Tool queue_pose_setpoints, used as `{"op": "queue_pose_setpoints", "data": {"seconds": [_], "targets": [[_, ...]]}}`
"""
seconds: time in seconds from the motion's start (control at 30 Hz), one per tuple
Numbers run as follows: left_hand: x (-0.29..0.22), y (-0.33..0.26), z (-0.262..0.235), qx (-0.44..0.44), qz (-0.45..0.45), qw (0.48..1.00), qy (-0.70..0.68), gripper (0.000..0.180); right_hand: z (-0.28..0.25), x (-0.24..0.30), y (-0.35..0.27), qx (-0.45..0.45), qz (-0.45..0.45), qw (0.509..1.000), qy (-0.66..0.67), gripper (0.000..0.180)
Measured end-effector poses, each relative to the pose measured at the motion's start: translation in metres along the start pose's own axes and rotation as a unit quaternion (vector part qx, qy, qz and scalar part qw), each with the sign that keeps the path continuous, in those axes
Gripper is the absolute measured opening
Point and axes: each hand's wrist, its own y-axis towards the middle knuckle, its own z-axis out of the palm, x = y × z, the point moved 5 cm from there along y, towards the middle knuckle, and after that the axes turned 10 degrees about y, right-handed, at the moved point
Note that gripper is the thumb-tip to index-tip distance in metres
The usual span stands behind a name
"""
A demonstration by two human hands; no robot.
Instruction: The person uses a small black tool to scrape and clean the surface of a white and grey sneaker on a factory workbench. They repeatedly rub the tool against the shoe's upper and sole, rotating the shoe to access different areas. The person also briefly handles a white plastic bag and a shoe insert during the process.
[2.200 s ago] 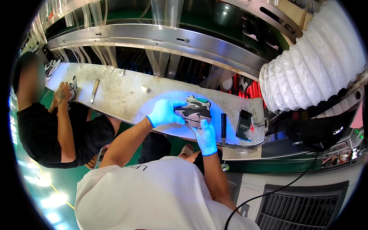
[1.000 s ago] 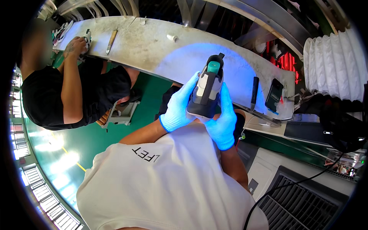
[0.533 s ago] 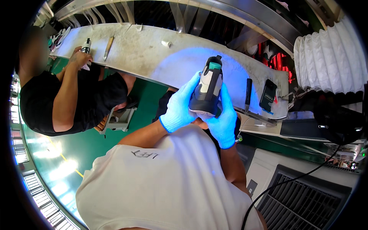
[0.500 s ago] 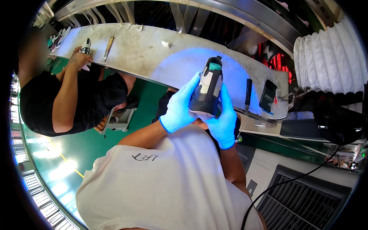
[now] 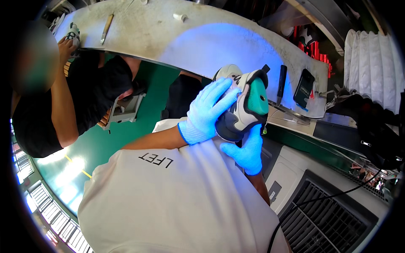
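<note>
While we hold it: the shoe (image 5: 244, 103) sits in mid-air between chest and tabletop (image 5: 202, 42), sole outward.
Left hand (image 5: 209, 111): fingers (image 5: 219, 95) wrapped over the upper, grasping it.
Right hand (image 5: 247, 152): cups the shoe from below; its fingertips are hidden, so we only think they grip.
Risk: a slack lower hold could let the shoe twist and drop.
Nearby: dark tools (image 5: 282, 82) at the edge could get knocked.

One dark phone (image 5: 304, 87) lay on my table (image 5: 202, 38) at the right, its black rectangular screen unlit; no packages showed.
</note>
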Motion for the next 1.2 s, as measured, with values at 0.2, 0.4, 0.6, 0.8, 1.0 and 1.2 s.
{"op": "queue_pose_setpoints", "data": {"seconds": [0.2,0.4,0.6,0.8,1.0,1.2], "targets": [[-0.004,0.002,0.006,-0.007,0.016,1.0,0.01,0.063,-0.006,-0.008,-0.005,-0.016,0.012,1.0,0.021,0.118],[0.0,0.004,0.007,0.049,0.055,0.997,0.021,0.067,0.013,0.002,-0.005,-0.103,0.051,0.991,0.064,0.111],[0.032,0.026,-0.026,0.145,0.036,0.982,-0.114,0.069,-0.008,0.019,0.001,-0.228,0.046,0.967,0.1,0.081],[0.29,-0.136,0.012,-0.027,-0.522,0.833,-0.183,0.033,-0.055,0.037,0.035,-0.214,-0.008,0.936,0.279,0.086],[0.464,-0.325,0.166,0.093,-0.703,0.566,-0.42,0.019,-0.062,0.008,0.111,-0.256,-0.093,0.954,-0.128,0.086],[0.445,-0.327,0.233,0.026,-0.736,0.409,-0.538,0.038,-0.047,-0.037,0.159,-0.249,-0.208,0.934,-0.149,0.096]]}}
